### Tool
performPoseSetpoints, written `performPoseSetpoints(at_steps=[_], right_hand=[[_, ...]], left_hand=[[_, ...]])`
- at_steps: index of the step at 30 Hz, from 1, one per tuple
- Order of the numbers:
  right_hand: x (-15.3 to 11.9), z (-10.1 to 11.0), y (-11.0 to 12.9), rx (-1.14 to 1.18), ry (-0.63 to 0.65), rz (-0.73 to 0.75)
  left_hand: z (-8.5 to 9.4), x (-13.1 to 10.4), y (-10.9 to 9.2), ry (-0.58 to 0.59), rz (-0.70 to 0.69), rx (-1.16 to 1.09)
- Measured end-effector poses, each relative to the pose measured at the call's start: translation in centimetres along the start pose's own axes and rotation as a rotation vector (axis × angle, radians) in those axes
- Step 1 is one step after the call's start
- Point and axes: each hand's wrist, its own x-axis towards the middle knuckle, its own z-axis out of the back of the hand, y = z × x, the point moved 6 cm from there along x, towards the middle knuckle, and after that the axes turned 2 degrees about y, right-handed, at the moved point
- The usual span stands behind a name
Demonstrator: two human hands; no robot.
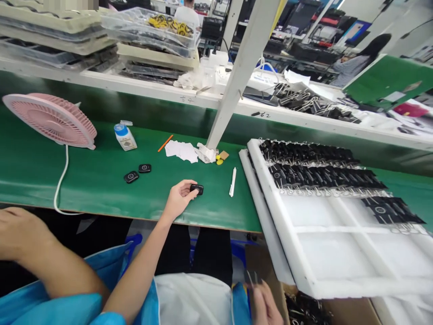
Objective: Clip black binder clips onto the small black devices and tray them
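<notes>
My left hand (181, 197) is closed on a small black device (197, 189) at the middle of the green table, thumb and fingers at its left end. My right hand (265, 304) is low at the bottom edge, right of my lap, its fingers pinched on a binder clip (252, 277) that is blurred. Two more black devices, one (131, 176) beside the other (145, 168), lie to the left on the mat. A white pen (233, 182) lies to the right of my left hand.
A white tray (304, 229) with rows of clipped black parts (324, 178) stands at the right. A pink fan (54, 119), a bottle (125, 136) and paper (181, 150) are further back. Another person's arm (43, 253) is at the left; an open box (352, 311) sits below the tray.
</notes>
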Motion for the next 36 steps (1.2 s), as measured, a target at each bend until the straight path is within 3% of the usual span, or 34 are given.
performPoseSetpoints(at_steps=[3,7,9,12,17,24,30,36], right_hand=[[3.1,-6.2,4.8,0.151,0.246,0.056],[10.6,-12.2,10.4,0.506,0.508,0.088],[13.5,-14.4,11.8,0.595,0.640,0.084],[15.2,-16.8,12.0,0.596,0.782,0.055],[14.7,-17.0,11.4,0.605,0.786,0.066],[14.6,-15.9,11.8,0.385,0.661,0.216],[14.5,-15.8,12.3,0.261,0.680,0.349],[13.4,-16.6,12.3,0.359,0.731,0.200]], left_hand=[[-0.1,-0.8,-0.3,0.042,0.033,-0.064],[0.0,-1.6,-0.5,0.059,0.068,-0.144],[0.1,-1.7,-0.5,0.062,0.084,-0.193],[-0.1,-1.8,-0.4,0.070,0.112,-0.237],[-0.2,-1.6,-0.2,0.080,0.112,-0.197],[0.0,-1.7,0.2,0.051,0.103,-0.124],[-0.7,-1.8,0.0,0.101,0.112,-0.061],[-0.5,-1.8,-0.3,0.081,0.110,-0.019]])
